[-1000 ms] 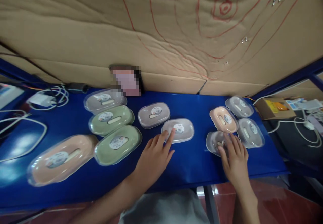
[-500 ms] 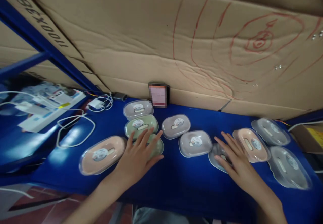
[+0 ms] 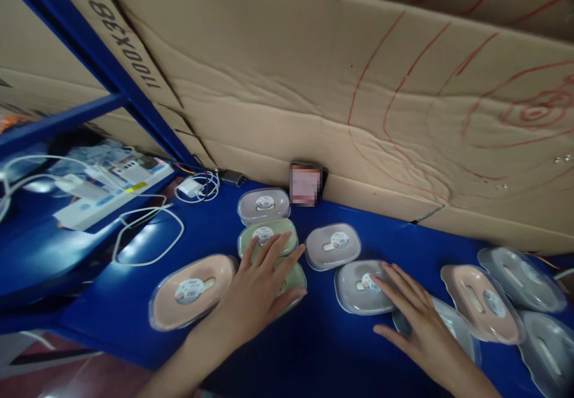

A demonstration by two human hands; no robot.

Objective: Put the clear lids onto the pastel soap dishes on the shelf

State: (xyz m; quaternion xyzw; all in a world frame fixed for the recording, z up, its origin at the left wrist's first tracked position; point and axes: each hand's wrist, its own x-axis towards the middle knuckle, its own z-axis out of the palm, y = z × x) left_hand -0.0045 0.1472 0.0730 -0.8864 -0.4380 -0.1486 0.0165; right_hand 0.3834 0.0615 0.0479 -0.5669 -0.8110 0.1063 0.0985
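My left hand point(image 3: 262, 281), fingers spread, rests over a green oval plastic box with a clear cover point(image 3: 296, 281), hiding much of it. Its fingertips reach onto a second green box point(image 3: 255, 239) behind. To the left lies a peach box point(image 3: 173, 302). My right hand point(image 3: 410, 308), also spread, has its fingertips at the right edge of a grey box point(image 3: 352, 290). Another grey box point(image 3: 466, 341) is partly hidden under that hand. A pale mauve-grey box point(image 3: 316, 251) lies between the hands, farther back. The boxes carry round labels.
Behind the left group is another mauve box point(image 3: 251, 213). A peach box point(image 3: 484, 320) and grey boxes point(image 3: 502, 260) lie right. A phone-like screen point(image 3: 305, 184) leans on the cardboard wall point(image 3: 251, 117). White cables point(image 3: 130, 263) and a power strip point(image 3: 72, 219) are at left.
The view has swung, shifting the scene right and down. My right hand has moved left relative to the boxes, from the partly hidden grey box toward its neighbour. The left hand stays over the green boxes.
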